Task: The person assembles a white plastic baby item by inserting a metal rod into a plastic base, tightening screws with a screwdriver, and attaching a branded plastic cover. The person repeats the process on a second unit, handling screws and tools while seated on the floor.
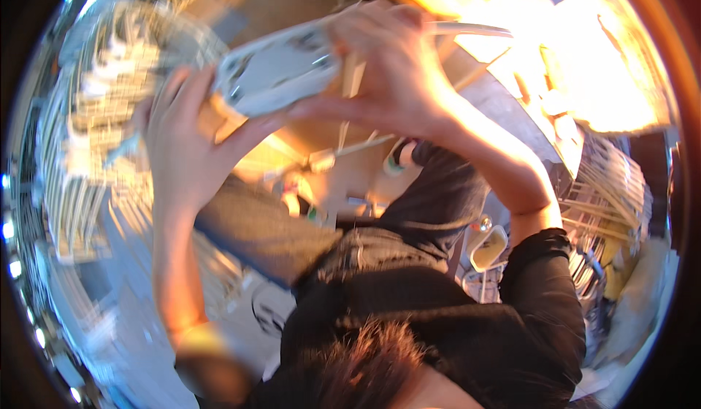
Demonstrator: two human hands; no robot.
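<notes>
Both hands hold a pale, oblong housing [279, 69] with rounded corners, tilted up to the right in front of me. Several dark marks or openings show on its face, but motion blur hides their detail. My left hand [186, 140] grips its left end, the thumb along the lower edge. My right hand [389, 64] is closed around the right end, its thumb reaching left under the housing. A thin light strip [471, 29] sticks out to the right beyond the right hand; whether it joins the housing is hidden.
Piles of pale, strip-like pieces [87, 157] stand at the left, with another pile [613, 184] at the right. A glaringly lit area [602, 64] fills the upper right. A small white container [489, 247] is by my right side. My legs [438, 190] are below the hands.
</notes>
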